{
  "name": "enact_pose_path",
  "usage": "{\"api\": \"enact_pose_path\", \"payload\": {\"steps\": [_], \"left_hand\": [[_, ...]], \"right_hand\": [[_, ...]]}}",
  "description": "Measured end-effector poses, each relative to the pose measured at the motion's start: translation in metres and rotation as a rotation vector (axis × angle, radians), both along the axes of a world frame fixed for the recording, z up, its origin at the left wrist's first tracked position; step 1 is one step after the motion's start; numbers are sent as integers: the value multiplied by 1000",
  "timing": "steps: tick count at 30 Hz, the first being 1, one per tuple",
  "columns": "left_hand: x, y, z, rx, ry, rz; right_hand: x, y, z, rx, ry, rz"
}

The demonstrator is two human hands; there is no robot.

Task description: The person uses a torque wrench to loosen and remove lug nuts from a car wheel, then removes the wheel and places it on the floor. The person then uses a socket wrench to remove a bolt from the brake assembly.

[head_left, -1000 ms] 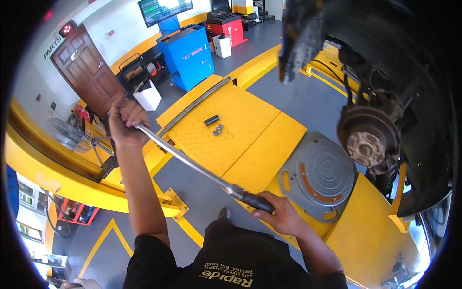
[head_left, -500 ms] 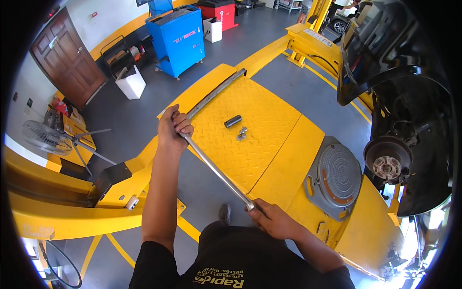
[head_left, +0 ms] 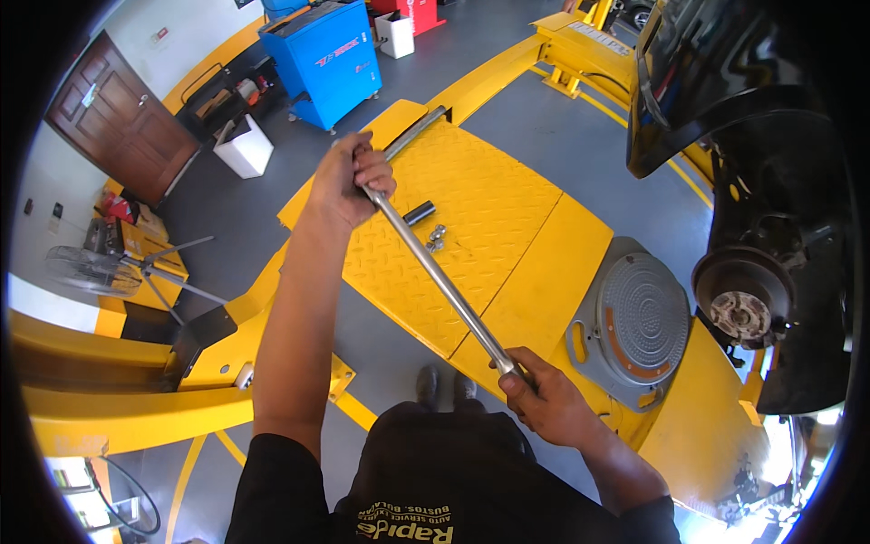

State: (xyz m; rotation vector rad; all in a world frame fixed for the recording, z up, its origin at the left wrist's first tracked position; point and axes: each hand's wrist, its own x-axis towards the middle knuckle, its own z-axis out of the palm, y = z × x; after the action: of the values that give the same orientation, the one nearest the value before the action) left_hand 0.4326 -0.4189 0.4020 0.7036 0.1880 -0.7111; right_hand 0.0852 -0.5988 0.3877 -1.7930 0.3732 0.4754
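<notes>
My left hand [head_left: 349, 181] is closed around the upper end of a long steel bar [head_left: 439, 276], shaped like a breaker bar. The bar slants down to the right across my front, and my right hand [head_left: 546, 399] grips its lower end. Both ends are partly hidden by my fingers. Behind the bar, a dark cylindrical socket [head_left: 420, 213] lies on the yellow tread-plate platform [head_left: 489, 190]. Beside it sits a small cluster of shiny lug nuts [head_left: 436, 238]. Neither hand touches the socket or the nuts.
A round grey turntable plate [head_left: 642, 317] is set to the right, near a vehicle's exposed brake disc and hub [head_left: 740, 310]. Yellow lift beams [head_left: 145, 417] run along the left. Farther back stand a blue cabinet [head_left: 326, 68], a white bin [head_left: 243, 148] and a fan [head_left: 86, 270].
Both hands have moved up and to the right with the bar, which now passes in front of the platform close to the socket. The view has shifted slightly; the socket and nuts stay on the platform.
</notes>
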Motion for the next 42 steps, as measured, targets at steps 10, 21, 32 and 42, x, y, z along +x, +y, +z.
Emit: {"api": "enact_pose_path", "payload": {"steps": [10, 21, 32, 42], "left_hand": [[57, 12, 45, 224, 44, 25], [-15, 52, 122, 396, -661, 127], [-40, -86, -18, 423, -429, -191], [39, -43, -221, 1557, -1134, -482]], "right_hand": [[17, 1, -52, 610, -21, 76], [81, -61, -99, -245, -394, -77], [123, -12, -71, 149, -253, 102], [112, -78, -133, -52, -115, -286]]}}
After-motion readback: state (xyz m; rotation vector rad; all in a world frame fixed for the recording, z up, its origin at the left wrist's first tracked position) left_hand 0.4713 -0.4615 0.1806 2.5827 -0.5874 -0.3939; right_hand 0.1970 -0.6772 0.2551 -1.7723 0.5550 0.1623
